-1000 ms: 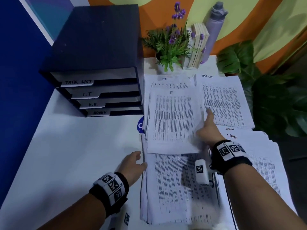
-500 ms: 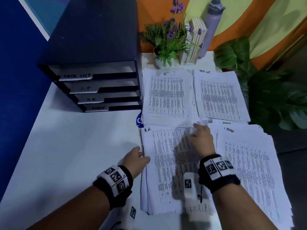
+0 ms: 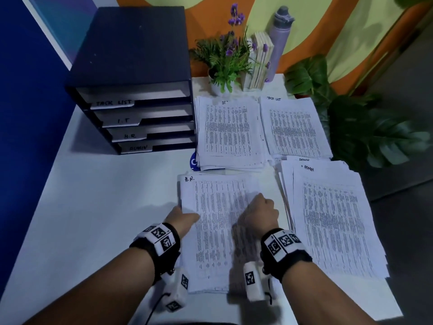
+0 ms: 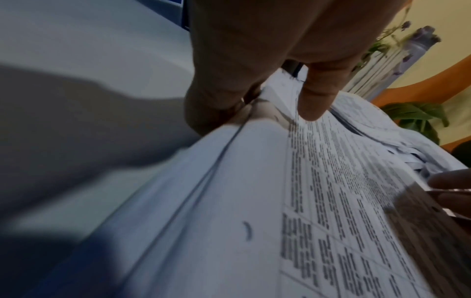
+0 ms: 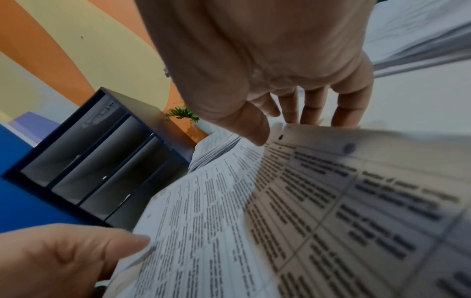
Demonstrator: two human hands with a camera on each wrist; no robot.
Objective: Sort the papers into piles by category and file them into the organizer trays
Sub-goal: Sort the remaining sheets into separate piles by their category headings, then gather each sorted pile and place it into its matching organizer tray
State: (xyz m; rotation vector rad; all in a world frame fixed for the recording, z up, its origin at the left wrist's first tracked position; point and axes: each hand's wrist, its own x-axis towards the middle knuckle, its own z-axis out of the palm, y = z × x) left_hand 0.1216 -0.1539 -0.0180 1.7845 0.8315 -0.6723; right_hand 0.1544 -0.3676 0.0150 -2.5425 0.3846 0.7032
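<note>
Four piles of printed papers lie on the white table (image 3: pixel 98 207), two far and two near. The far left pile is the I.T. pile (image 3: pixel 230 132); just right of it, edges touching, lies the TASK LIST pile (image 3: pixel 294 129). Near right is the ADMIN pile (image 3: pixel 332 219), fanned and untidy, its far edge overlapping the near edge of the TASK LIST pile. Near and in the middle is the H.R. pile (image 3: pixel 218 219), held at both sides by two hands. The left hand (image 3: pixel 181 216) grips the pile's left edge, thumb on top and fingers tucked beneath, as the left wrist view shows. The right hand (image 3: pixel 261 213) grips the right edge, thumb on the top sheet and fingers curled over the edge; whether the pile is lifted off the table or only being squared on it is hard to judge. At the far left stands one dark organizer (image 3: pixel 131 73) with four trays, labelled from top to bottom TASK LIST, I.T., H.R. and ADMIN. Behind the far piles stand one potted plant with purple flowers (image 3: pixel 226 57), a few upright books (image 3: pixel 261 59) and one grey bottle (image 3: pixel 280 41). One large-leaved plant (image 3: pixel 365 127) stands beyond the table's right edge.
</note>
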